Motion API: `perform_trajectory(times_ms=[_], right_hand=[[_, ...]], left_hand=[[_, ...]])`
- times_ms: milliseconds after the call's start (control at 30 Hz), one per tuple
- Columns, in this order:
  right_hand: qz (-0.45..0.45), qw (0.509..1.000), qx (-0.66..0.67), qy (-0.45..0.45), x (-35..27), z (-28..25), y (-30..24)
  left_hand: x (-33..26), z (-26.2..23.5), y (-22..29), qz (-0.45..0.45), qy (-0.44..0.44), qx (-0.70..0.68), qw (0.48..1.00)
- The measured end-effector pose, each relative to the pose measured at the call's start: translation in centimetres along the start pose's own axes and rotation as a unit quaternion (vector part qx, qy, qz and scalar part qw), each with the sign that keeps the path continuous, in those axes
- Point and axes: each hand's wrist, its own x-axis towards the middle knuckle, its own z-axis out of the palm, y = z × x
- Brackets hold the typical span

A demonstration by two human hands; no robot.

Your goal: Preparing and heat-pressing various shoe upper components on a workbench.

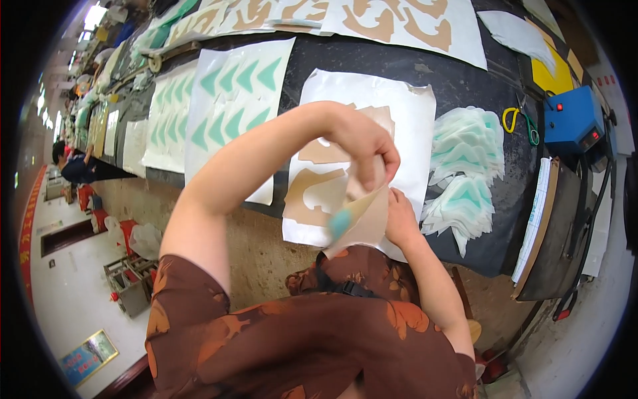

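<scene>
In front of me a white backing sheet (pixel 412 126) carries tan cut-out shapes (pixel 312 193). Above it, my left hand (pixel 369 154) bends down with its fingers pinched on the upper edge of a curled tan piece (pixel 371 216). A pale teal patch (pixel 340 224) shows on the piece's left side, blurred by motion. My right hand (pixel 403 218) is at the right edge of the same piece with its fingers closed against it; the fingertips are partly hidden. The piece's lower corner hangs near my lap.
Stacked white and teal pieces (pixel 465 149) lie right of the sheet. Beyond them are yellow-and-green-handled scissors (pixel 522 123) and a blue box (pixel 573 120). Sheets with teal arrow shapes (pixel 229 106) lie left, and another tan-patterned sheet (pixel 458 40) lies behind. A person (pixel 78 163) is far left.
</scene>
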Motion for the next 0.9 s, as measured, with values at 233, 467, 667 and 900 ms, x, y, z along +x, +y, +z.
perform_trajectory(times_ms=[233,467,667,900], right_hand=[[0.04,0.997,0.05,0.036,-0.3,-0.5,-1.0],[0.076,0.995,0.063,0.016,-0.5,0.1,-1.4],[0.081,0.994,0.067,0.009,-0.4,0.0,-1.2],[0.134,0.962,0.22,0.09,1.8,-3.4,-0.5]], left_hand=[[9.9,-8.0,-8.6,-0.204,0.213,0.249,0.923],[9.7,-9.4,-9.1,-0.271,0.241,0.214,0.907],[7.9,-8.7,-10.1,-0.26,0.317,0.053,0.911],[4.9,-6.8,-7.1,-0.148,0.287,0.155,0.933]])
